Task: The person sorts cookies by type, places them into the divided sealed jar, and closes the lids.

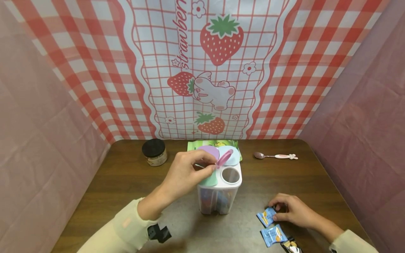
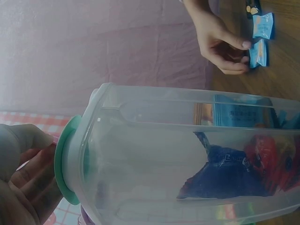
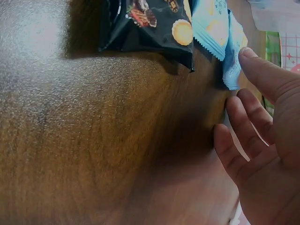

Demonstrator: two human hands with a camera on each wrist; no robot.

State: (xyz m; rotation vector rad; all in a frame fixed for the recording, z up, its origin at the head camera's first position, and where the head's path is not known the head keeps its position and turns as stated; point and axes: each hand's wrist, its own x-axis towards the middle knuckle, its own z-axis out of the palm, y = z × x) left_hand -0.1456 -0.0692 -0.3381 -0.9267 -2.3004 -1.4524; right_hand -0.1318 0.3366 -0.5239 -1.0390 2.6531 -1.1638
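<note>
A clear snack container (image 1: 218,202) with a white top stands mid-table. My left hand (image 1: 186,172) pinches its pink flip lid (image 1: 225,158), which is tilted up beside a round opening (image 1: 230,175). Purple (image 1: 209,151), pale blue (image 1: 230,156) and green (image 1: 209,180) lids cover other parts. Inside are a dark blue packet (image 2: 227,173) and red wrapping (image 2: 262,157). My right hand (image 1: 294,211) is at a small blue snack packet (image 1: 266,216), its thumb against one end and the fingers apart from it. A second blue packet (image 1: 272,235) and a black packet (image 1: 291,245) lie nearer me.
A black-lidded jar (image 1: 154,152) stands at the back left. Behind the container lies a green bag (image 1: 193,144). A spoon (image 1: 275,156) with a rabbit-shaped handle end rests at the back right. Checked strawberry cloth (image 1: 218,70) hangs behind the table.
</note>
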